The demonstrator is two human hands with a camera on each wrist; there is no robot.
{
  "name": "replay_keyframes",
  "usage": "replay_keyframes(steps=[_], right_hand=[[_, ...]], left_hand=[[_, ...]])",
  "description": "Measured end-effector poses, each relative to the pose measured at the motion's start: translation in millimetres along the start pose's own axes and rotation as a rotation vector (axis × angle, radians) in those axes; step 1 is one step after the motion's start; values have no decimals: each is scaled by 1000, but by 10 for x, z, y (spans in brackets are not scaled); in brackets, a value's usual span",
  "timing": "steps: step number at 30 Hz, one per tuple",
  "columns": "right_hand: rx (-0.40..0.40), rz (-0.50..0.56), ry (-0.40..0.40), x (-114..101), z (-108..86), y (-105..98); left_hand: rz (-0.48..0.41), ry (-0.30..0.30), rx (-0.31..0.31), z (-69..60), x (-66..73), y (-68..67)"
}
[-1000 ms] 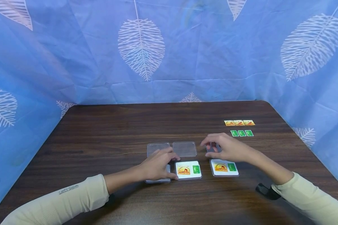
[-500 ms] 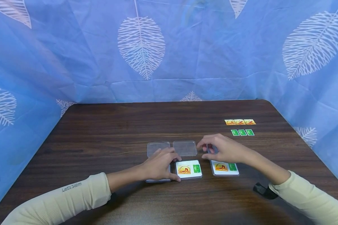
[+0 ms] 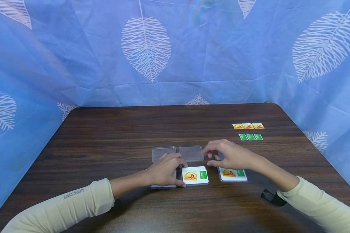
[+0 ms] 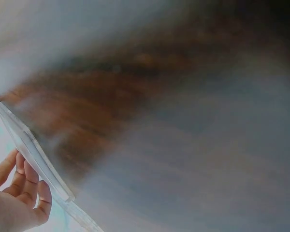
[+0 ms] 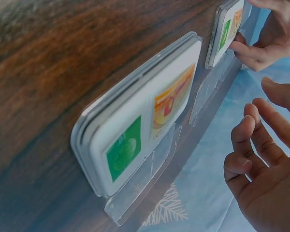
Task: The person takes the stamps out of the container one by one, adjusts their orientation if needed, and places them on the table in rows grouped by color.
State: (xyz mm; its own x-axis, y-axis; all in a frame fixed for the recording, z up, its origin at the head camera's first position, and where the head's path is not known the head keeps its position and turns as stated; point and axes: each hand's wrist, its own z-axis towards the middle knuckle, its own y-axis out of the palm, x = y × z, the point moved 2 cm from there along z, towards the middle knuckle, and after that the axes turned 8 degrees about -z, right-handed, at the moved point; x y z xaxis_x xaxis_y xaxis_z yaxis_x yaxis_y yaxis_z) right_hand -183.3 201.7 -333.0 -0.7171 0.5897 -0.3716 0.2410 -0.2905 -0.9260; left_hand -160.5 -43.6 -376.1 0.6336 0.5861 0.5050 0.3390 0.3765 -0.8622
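In the head view my left hand (image 3: 167,170) rests over a clear plastic case (image 3: 163,187) at the left, hiding most of it. Its thumb and index finger lie at the left corners of the middle case (image 3: 194,182), which holds a white card with an orange picture stamp (image 3: 190,176) and a green stamp (image 3: 203,175). My right hand (image 3: 231,155) hovers over the back edge of the right-hand case (image 3: 233,179), which has a like card. Its fingers are loosely bent with nothing between them, as the right wrist view shows.
Two clear lids, a left one (image 3: 163,152) and a middle one (image 3: 191,153), lie behind the cases. Part of a third lid (image 3: 220,156) shows behind my right hand. Farther right are rows of orange stamps (image 3: 248,126) and green stamps (image 3: 250,137) on the brown table (image 3: 119,129).
My right hand has drifted slightly left and toward me, now covering the back edge of the right-hand case. The left hand has barely moved.
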Motion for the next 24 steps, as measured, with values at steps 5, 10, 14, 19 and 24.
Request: replay_keyframes(steps=[5, 10, 14, 19, 24], right_hand=[[-17, 34, -17, 10, 29, 25], [-48, 108, -40, 29, 43, 54], [-74, 130, -58, 14, 65, 82], [-98, 115, -90, -47, 115, 114], [-117, 95, -108, -99, 171, 163]], left_hand=[[-9, 2, -1, -2, -7, 3], [-27, -5, 3, -5, -18, 13], [-45, -17, 1, -6, -22, 13], [-63, -33, -6, -1, -26, 10], [-68, -32, -5, -6, -23, 11]])
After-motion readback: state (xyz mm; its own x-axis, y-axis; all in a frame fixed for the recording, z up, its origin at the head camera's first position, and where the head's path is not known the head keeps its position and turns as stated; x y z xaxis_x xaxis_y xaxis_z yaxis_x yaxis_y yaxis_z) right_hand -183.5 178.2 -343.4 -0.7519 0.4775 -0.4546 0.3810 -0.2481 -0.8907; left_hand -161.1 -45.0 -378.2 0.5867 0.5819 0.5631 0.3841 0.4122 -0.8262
